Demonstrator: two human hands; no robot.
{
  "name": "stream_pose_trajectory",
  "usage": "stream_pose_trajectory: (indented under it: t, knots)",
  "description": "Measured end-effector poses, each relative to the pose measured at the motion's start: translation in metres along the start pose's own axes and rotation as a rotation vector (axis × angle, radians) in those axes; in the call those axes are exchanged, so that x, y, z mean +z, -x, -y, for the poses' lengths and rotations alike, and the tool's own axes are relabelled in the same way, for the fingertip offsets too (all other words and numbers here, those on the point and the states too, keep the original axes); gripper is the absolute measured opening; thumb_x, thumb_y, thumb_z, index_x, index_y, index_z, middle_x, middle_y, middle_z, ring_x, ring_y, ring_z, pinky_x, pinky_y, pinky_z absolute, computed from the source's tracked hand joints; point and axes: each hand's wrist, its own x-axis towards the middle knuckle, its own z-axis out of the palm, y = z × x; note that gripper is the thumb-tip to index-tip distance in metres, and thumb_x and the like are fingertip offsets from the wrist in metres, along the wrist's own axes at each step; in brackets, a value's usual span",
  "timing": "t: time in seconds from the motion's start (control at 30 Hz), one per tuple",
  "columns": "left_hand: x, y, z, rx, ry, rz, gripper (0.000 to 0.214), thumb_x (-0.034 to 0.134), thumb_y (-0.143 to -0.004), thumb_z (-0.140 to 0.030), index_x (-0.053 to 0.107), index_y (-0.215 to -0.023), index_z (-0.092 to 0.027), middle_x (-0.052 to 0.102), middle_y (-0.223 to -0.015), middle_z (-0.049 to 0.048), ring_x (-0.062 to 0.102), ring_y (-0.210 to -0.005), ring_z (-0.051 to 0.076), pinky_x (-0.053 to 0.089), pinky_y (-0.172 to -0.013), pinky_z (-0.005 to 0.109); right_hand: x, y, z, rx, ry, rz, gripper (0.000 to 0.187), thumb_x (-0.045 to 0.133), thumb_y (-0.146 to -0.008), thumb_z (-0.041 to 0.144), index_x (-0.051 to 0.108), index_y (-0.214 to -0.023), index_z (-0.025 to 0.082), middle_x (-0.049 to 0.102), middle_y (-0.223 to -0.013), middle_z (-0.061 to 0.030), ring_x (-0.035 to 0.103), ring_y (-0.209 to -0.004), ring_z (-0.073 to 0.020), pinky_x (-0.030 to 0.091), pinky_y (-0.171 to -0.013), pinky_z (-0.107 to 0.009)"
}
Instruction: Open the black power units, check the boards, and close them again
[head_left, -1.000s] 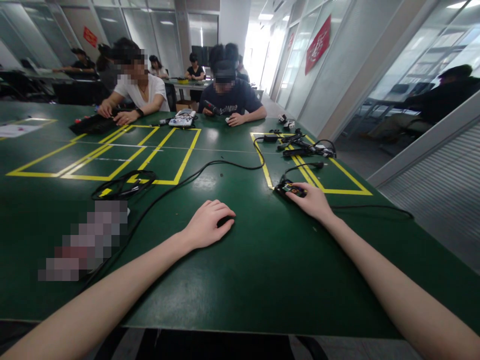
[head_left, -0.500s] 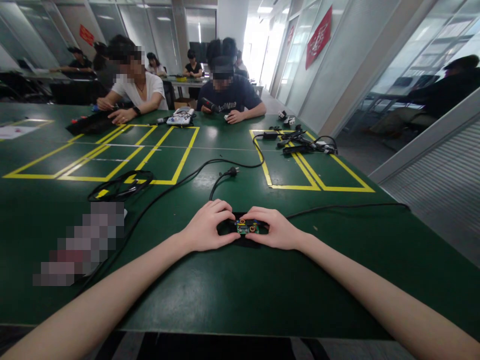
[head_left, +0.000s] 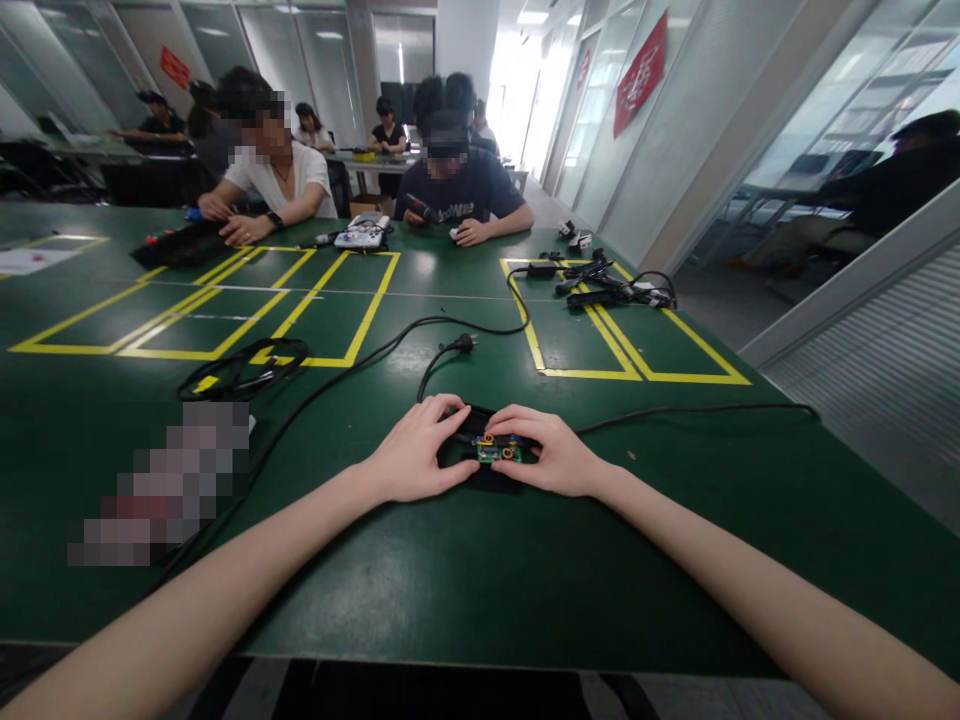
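A black power adapter (head_left: pixel 487 470) lies opened on the green table (head_left: pixel 525 580) just in front of me, its green circuit board (head_left: pixel 498 450) with copper coils showing. My left hand (head_left: pixel 412 455) curls round its left end, fingers closed on the casing. My right hand (head_left: pixel 551 452) grips the right end the same way. A black cable with a plug (head_left: pixel 463 344) runs from the adapter away from me, and another cable (head_left: pixel 697 408) trails off to the right.
Yellow tape boxes (head_left: pixel 330 300) mark the table. A coiled black cable (head_left: pixel 244 368) lies at the left, more adapters and cables (head_left: pixel 607 285) at the far right. Two people sit across the table handling devices. A blurred object (head_left: pixel 169 480) lies at my left.
A second ago my right hand held the adapter out at the right by the yellow box; it pulled it in front of me, and both hands now grip it.
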Motion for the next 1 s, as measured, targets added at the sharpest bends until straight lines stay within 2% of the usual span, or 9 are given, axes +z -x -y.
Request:
stream_pose_trajectory:
  t: [0.37,0.63,0.73,0.87,1.0]
  knots:
    - [0.000,0.002,0.003,0.027,-0.005,0.026,0.078,0.075,-0.086,-0.048,0.046,-0.154,-0.021,0.051,-0.153,0.0179,0.049,-0.137,0.036,0.045,-0.112,0.056,0.002,-0.001,-0.001,0.042,0.055,0.001,0.019,0.074,-0.089,0.031,0.072,-0.106,0.023,0.073,-0.115,-0.0103,0.073,-0.102,-0.0250,0.060,-0.090,-0.039]
    - [-0.001,0.003,0.003,0.023,0.011,0.023,0.075,0.075,-0.086,-0.050,0.050,-0.152,-0.023,0.053,-0.152,0.0170,0.051,-0.136,0.036,0.044,-0.113,0.057,0.004,0.000,-0.012,0.155,0.219,-0.099,0.021,0.076,-0.088,0.036,0.075,-0.105,0.024,0.077,-0.113,-0.0092,0.075,-0.101,-0.0267,0.061,-0.090,-0.041]
    - [-0.001,0.002,0.002,0.019,0.006,0.008,0.069,0.073,-0.088,-0.051,0.054,-0.148,-0.022,0.055,-0.149,0.0169,0.052,-0.135,0.036,0.046,-0.112,0.057,0.002,-0.002,-0.012,0.134,0.221,-0.086,0.019,0.074,-0.089,0.036,0.074,-0.104,0.024,0.076,-0.109,-0.0083,0.075,-0.096,-0.0249,0.061,-0.086,-0.039]
    - [0.002,0.000,0.003,-0.012,0.002,-0.060,0.043,0.060,-0.100,-0.042,0.063,-0.137,-0.020,0.060,-0.136,0.0161,0.058,-0.125,0.032,0.051,-0.108,0.051,0.001,-0.004,-0.008,0.120,0.195,-0.048,0.017,0.073,-0.089,0.033,0.072,-0.102,0.023,0.073,-0.105,-0.0071,0.073,-0.091,-0.0226,0.060,-0.081,-0.035]
    - [0.003,-0.001,0.005,-0.027,-0.002,-0.078,0.028,0.052,-0.104,-0.030,0.071,-0.123,-0.021,0.066,-0.114,0.0101,0.066,-0.106,0.024,0.056,-0.095,0.039,-0.001,-0.003,-0.007,0.140,0.200,-0.037,0.030,0.076,-0.086,0.033,0.070,-0.114,0.025,0.074,-0.110,-0.0064,0.073,-0.096,-0.0239,0.058,-0.084,-0.036]
